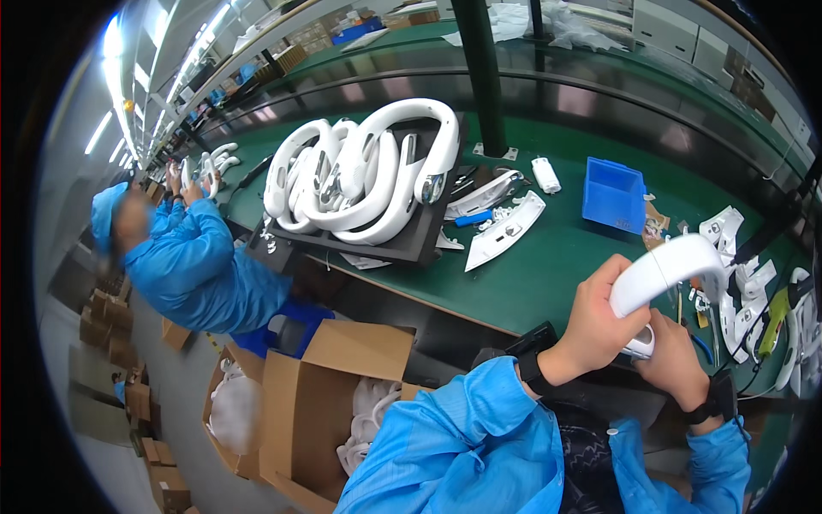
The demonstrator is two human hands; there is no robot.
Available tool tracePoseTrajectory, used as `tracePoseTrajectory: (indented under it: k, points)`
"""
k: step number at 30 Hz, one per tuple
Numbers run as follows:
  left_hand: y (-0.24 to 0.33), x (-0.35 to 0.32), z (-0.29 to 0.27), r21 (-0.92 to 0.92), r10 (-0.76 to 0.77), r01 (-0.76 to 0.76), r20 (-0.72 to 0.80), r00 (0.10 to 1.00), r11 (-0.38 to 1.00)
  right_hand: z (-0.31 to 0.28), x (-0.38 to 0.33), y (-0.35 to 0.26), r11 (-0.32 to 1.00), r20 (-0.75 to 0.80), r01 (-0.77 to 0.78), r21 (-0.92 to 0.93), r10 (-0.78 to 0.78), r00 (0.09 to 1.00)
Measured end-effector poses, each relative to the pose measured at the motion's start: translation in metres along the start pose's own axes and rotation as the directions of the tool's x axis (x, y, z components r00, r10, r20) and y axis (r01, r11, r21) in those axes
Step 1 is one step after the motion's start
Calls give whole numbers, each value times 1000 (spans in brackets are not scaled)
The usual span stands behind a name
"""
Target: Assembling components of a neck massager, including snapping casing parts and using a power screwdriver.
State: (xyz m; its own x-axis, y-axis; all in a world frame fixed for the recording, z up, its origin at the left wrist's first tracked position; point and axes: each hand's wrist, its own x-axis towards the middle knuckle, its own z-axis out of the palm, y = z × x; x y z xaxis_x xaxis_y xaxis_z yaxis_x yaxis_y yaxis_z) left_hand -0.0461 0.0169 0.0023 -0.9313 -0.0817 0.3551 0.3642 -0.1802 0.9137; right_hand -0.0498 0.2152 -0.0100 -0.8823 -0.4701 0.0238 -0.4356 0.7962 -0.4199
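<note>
Left hand (595,324) curled round white neckband device (672,267) | right hand (674,355) closed about its near end | step: two-handed handling, apparently | next: calls for steady support

Right of centre, the left hand (598,319) and right hand (672,355) are covering parts of a curved white device (664,270); at left, a co-worker's face (134,218) is showing only as a blur; lower centre, a blue sleeve (454,428) is hiding part of an open carton (310,420)
</note>
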Motion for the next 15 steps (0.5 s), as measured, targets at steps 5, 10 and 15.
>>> tracePoseTrajectory:
  k: [5, 10, 15]
  points:
    - [18, 10, -14, -19, 4, -1, 190, 982, 1000, -15, -9, -17, 998, 84, 63, 30, -65, 994]
    - [30, 7, -17, 1, -19, 20, 352, 936, 1000, -14, -22, -21, 990, 276, -37, 137, -2, 961]
    - [34, 6, -16, 44, -49, 33, 429, 902, 998, -20, -19, -20, 959, 348, 72, 273, -169, 922]
